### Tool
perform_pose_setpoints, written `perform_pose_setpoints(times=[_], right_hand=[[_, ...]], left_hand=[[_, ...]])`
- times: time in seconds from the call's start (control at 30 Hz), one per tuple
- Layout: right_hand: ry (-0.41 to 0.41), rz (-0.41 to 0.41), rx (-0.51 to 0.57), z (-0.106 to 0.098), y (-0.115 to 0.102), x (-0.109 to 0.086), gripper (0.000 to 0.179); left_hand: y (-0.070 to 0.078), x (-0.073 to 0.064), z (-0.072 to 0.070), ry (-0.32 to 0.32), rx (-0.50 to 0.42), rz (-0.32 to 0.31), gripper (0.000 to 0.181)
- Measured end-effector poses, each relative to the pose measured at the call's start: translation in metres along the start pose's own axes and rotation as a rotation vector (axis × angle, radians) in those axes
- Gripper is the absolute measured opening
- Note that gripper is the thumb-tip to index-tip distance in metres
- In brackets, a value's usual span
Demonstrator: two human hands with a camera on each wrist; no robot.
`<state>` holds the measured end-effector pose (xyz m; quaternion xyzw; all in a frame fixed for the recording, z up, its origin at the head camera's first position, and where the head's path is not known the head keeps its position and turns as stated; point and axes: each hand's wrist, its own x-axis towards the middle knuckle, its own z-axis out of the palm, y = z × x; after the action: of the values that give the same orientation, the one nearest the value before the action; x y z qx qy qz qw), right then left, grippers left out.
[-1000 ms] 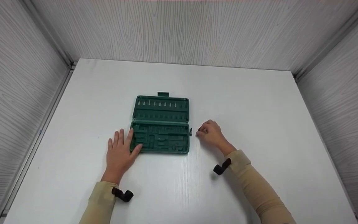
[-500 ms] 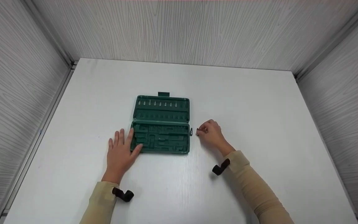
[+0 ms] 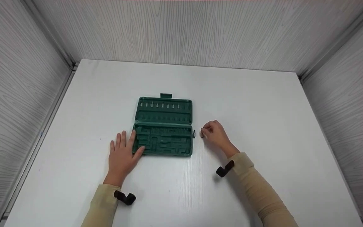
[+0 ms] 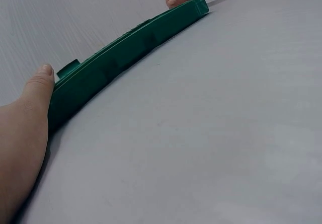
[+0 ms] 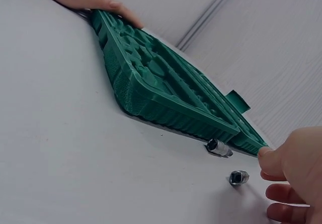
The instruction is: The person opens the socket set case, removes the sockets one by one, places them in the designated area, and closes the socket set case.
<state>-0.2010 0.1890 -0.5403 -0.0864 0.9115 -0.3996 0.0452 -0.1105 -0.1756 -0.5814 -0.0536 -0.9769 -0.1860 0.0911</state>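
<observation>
A green tool case (image 3: 162, 154) lies unfolded on the white table, its moulded lower tray facing me. My left hand (image 3: 121, 160) is spread flat at its left end, thumb (image 4: 40, 80) on the near edge. Two small silver bit sockets lie right of the case. One bit socket (image 5: 219, 147) is close to its right side; the other bit socket (image 5: 239, 177) is a little farther right. Just beside that second one is my right hand (image 3: 216, 135), fingers loosely bent. In the right wrist view a gap shows between its fingertips (image 5: 266, 156) and the socket.
Several small silver bits (image 3: 162, 105) stand in a row in the upper half of the case (image 3: 162, 112). A latch tab (image 3: 166, 95) sticks out from its far edge. Grey wood-grain panels (image 3: 181, 31) enclose the white table (image 3: 247, 94) at the back and both sides.
My right hand has let go of the second bit socket, which now lies on the table, and its fingers have drawn slightly right. My left hand and the case have stayed put.
</observation>
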Motion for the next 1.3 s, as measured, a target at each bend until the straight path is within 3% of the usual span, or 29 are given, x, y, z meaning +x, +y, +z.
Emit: perform_pose_setpoints(times=[0.33, 0.9, 1.13, 1.3], right_hand=[[0.003, 0.015, 0.015, -0.004, -0.01, 0.018, 0.021], [-0.043, 0.013, 0.07, 0.013, -0.042, 0.055, 0.033], [0.034, -0.047, 0.098, 0.023, -0.059, 0.07, 0.031], [0.033, -0.049, 0.076, 0.028, -0.064, 0.084, 0.031]], left_hand=[[0.001, -0.001, 0.0, 0.008, -0.006, -0.001, 0.077], [0.001, -0.002, 0.0, 0.018, -0.014, -0.01, 0.076], [0.0, -0.003, 0.001, 0.02, 0.008, -0.012, 0.075], [0.001, -0.001, 0.002, 0.019, 0.012, -0.013, 0.075]])
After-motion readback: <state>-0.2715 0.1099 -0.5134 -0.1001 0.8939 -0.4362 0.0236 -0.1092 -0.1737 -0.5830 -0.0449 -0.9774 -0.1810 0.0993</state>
